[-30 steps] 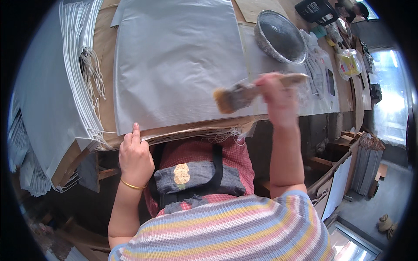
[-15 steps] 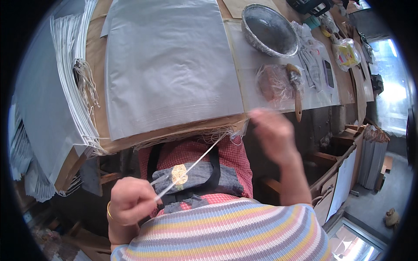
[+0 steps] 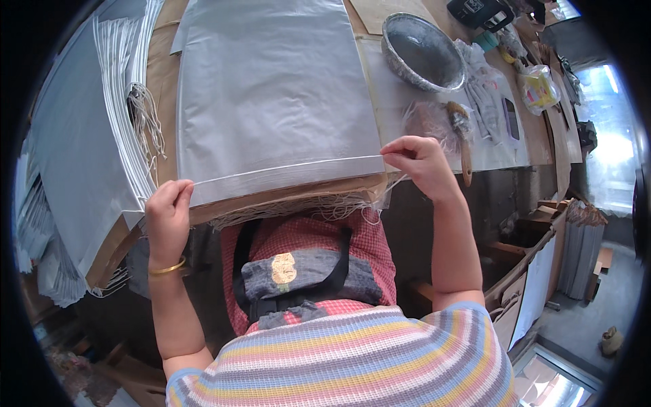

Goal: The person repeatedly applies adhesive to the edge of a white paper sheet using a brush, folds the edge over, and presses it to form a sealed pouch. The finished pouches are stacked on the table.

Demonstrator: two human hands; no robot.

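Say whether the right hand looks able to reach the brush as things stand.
Probably yes: the brush lies just right of the right hand, with nothing over its handle. That hand is pinching the white string, though, so it would likely have to let go first.

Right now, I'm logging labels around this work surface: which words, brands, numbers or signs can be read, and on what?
None can be quoted reliably.
Black container: white marking, too small to read.
Yellow-and-clear package: coloured print, too blurred to read.
Golden patch on the grey cloth: no readable lettering.
Silvery-grey sheet: no lettering visible.
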